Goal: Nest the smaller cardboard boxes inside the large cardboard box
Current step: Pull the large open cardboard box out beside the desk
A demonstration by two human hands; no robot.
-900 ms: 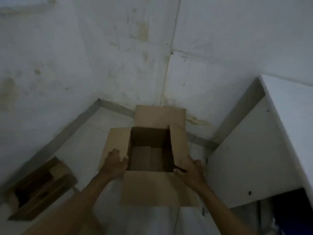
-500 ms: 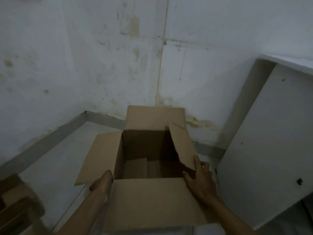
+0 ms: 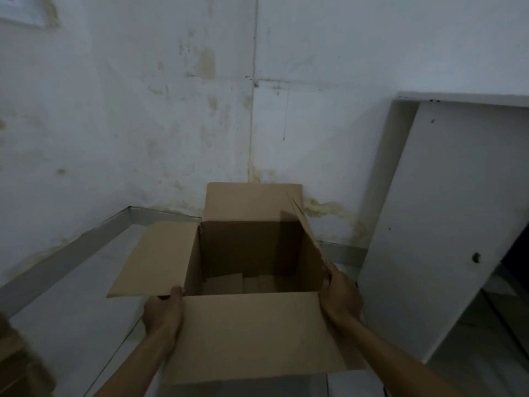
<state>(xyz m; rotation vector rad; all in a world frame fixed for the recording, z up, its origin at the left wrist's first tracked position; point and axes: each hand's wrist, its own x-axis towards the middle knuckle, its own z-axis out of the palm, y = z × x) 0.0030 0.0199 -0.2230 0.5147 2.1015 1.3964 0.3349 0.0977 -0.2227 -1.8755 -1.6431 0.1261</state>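
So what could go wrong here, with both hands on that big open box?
The right flap stands tilted over the opening of the large box, so it might catch a smaller box going in. The left hand and right hand grip only at the near corners, so the cardboard could buckle or slip. The white panel sits close on the right, leaving little room.

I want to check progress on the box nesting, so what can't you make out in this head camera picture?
- Floor of the large cardboard box: dim, partly hidden by its near wall; whatever lies there is unclear.
- Smaller cardboard box: blurred, cut by the left and bottom edges.
- Left hand: fingers hidden under the box's left flap.
- Right hand: fingertips hidden behind the right flap.
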